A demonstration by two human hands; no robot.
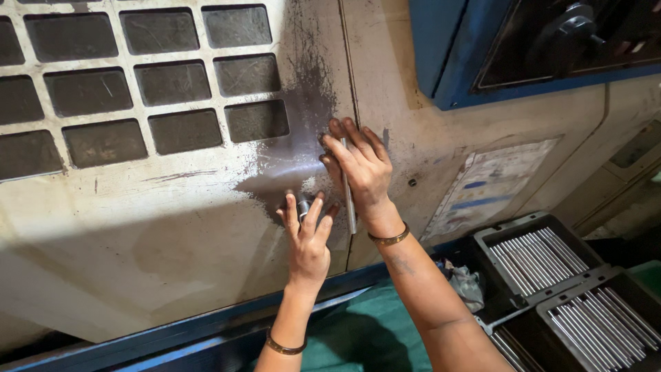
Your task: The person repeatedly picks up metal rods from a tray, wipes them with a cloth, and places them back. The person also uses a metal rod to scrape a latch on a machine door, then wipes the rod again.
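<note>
A large cream-painted machine door (172, 227), scuffed and grimy, fills most of the view, with a grid of dark rectangular window panes (172, 83) at far left. Paint is worn down to bare grey metal around the door's right edge, probably from repeated handling there. At far right sits a blue-framed control housing (447, 55) with a black knob, and below it a faded label (489, 182) on the panel.

Near right, two black trays (551, 241) hold rows of slim silver rods (537, 258) laid side by side, within easy reach of the door. A crumpled rag (467, 284) lies just left of them, above a green surface (365, 331).

Both of the person's arms reach up to the worn patch, each wrist wearing a brass-coloured bangle. The left hand (308, 241) has its fingers curled around a small metal door handle (301, 205), apparently to grip or steady it. The right hand (361, 169) presses flat against the door seam, fingers extended, pinning a single silver rod (349, 200) upright under the palm and thumb so the hand can push while holding the rod.
</note>
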